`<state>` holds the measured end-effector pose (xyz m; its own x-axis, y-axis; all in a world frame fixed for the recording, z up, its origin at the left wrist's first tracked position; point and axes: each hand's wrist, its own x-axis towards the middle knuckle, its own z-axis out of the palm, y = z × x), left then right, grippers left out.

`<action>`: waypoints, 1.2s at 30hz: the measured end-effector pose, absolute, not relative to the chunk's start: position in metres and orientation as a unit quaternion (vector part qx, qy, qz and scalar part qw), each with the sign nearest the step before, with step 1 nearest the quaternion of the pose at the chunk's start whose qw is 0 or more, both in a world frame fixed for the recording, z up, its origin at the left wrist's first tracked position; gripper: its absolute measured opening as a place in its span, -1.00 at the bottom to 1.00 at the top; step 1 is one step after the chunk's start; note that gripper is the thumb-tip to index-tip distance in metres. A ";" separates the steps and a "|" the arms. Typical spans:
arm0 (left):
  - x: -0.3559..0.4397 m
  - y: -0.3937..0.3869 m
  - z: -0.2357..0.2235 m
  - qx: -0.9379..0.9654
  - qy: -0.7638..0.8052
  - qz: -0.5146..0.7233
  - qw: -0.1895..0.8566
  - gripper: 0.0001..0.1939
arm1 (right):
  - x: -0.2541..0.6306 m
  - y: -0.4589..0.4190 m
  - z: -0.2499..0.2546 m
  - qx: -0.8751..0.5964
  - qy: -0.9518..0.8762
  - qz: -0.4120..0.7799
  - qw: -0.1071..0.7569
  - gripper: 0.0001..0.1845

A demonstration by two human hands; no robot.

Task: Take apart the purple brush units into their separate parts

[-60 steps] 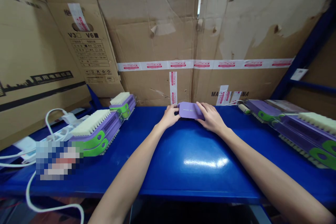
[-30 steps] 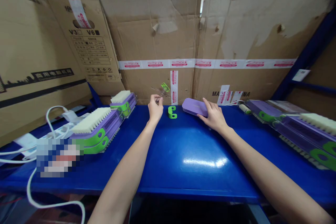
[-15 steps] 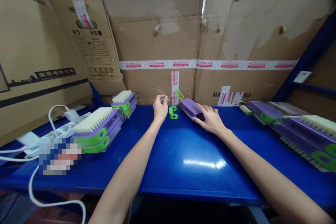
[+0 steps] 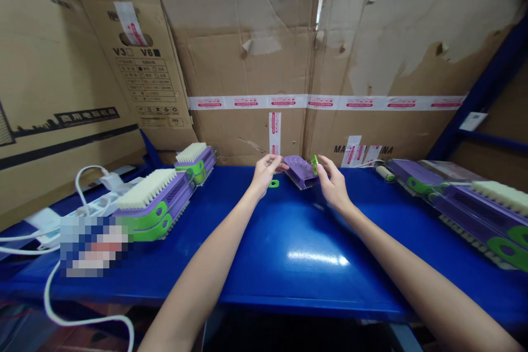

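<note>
A purple plastic brush body (image 4: 301, 180) lies on the blue table between my hands, with pale bristles along its underside. My left hand (image 4: 264, 175) is closed in a pinch at the body's left end; the fingers hide what they hold. Between thumb and fingers, my right hand (image 4: 333, 182) grips a green clip (image 4: 314, 165) at the body's right end. A thin strand with small shiny points crosses the top of the body between the hands. Another green clip (image 4: 274, 183) lies on the table by my left hand, partly hidden by it.
Stacked purple-and-green brushes (image 4: 159, 201) stand on the left beside a white power strip (image 4: 88, 209) with cables. More brushes (image 4: 474, 206) are piled at the right. Cardboard (image 4: 247, 66) walls the back of the blue table (image 4: 289, 280).
My left hand has moved right to the purple body. My right hand has left its grip on the body and now holds the green clip, which was further left and higher.
</note>
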<state>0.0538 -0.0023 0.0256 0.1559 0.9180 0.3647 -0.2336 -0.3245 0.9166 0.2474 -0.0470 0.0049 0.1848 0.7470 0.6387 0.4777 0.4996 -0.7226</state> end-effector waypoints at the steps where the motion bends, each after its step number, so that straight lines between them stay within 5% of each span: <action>1: 0.054 -0.002 0.025 0.574 0.292 0.571 0.509 -0.64 | 0.246 -0.047 0.006 -0.478 -0.620 0.130 0.608 -0.44; 13: 0.050 -0.001 0.026 0.578 0.258 0.555 0.539 -0.49 | 0.250 -0.050 0.019 -0.452 -0.535 0.300 0.647 -0.37; 20: 0.045 -0.005 0.026 0.675 0.338 0.531 0.385 -0.67 | 0.249 -0.053 0.021 -0.431 -0.514 0.388 0.632 -0.26; 27: 0.045 -0.005 0.027 0.694 0.392 0.515 0.315 -0.62 | 0.248 -0.053 0.020 -0.432 -0.532 0.370 0.627 -0.26; 36: 0.045 -0.004 0.030 0.681 0.423 0.484 0.352 -0.50 | 0.250 -0.049 0.010 -0.434 -0.612 0.251 0.611 -0.34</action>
